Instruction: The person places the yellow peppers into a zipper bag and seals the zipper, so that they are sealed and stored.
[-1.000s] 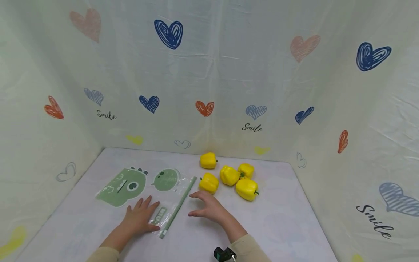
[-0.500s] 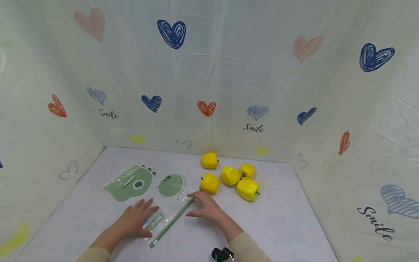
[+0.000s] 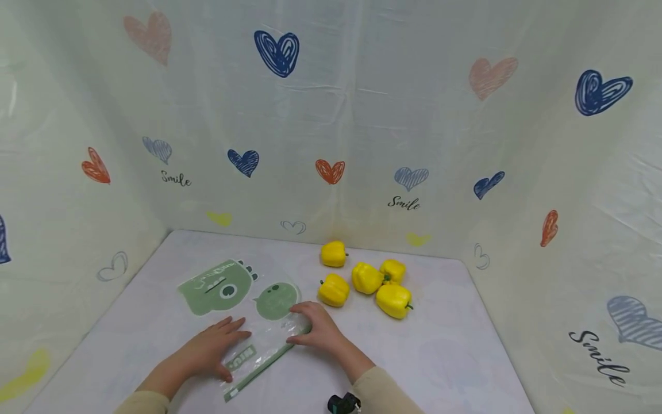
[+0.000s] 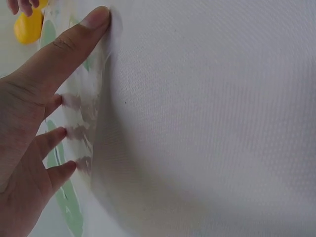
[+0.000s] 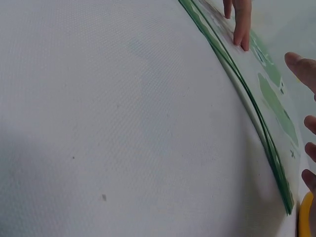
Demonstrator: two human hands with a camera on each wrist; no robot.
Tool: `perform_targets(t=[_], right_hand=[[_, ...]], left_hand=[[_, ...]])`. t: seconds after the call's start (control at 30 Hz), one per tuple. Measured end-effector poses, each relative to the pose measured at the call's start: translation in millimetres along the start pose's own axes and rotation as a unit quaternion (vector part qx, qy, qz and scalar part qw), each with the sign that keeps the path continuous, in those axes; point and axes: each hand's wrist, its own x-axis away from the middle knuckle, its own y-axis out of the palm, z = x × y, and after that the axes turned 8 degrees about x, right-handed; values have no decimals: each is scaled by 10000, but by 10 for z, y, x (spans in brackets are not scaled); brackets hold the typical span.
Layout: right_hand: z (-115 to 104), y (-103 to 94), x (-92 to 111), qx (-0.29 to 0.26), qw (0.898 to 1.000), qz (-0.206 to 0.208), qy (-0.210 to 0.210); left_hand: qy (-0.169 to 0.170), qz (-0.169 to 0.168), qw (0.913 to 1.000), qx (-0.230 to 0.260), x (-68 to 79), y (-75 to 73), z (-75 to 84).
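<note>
A clear zip bag (image 3: 276, 302) with green cartoon prints lies flat on the white table. Its green zip edge (image 3: 261, 367) runs diagonally along the near right side. My left hand (image 3: 209, 348) rests on the bag with fingers spread; in the left wrist view the left fingertips (image 4: 69, 170) touch the clear film. Over the far end of the zip is my right hand (image 3: 323, 330), its thumb and fingers apart. The right wrist view shows the right fingers (image 5: 308, 123) above the bag and gripping nothing. Yellow bell peppers (image 3: 334, 290) lie just beyond this hand.
Several yellow bell peppers, among them a front right one (image 3: 394, 301), are grouped towards the back of the table (image 3: 439, 345). White curtains (image 3: 362, 126) printed with hearts enclose the back and sides. A small black device (image 3: 343, 403) sits at the right sleeve.
The bag has turned clockwise under my left hand, its near zip end swinging left and towards me. My right hand has shifted slightly left and now overlaps the zip's far end.
</note>
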Motion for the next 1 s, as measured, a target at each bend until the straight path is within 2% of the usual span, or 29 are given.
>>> perform_targets(t=[0.2, 0.3, 0.57, 0.87, 1.0], right_hand=[[4, 47, -51, 201, 9996, -194, 4], [-6, 59, -72, 219, 9991, -369, -2], [-21, 110, -109, 373, 9976, -587, 22], [9, 188, -145, 275, 9975, -538, 360], [-11, 216, -160, 311, 9976, -491, 383]], left_hand=[[222, -71, 9997, -92, 19, -61, 4], [192, -93, 9997, -150, 24, -75, -20], [-535, 70, 9983, -213, 9, -79, -144], [-927, 449, 9946, -114, 12, -68, -234], [-1060, 503, 9931, -97, -20, -71, -233]])
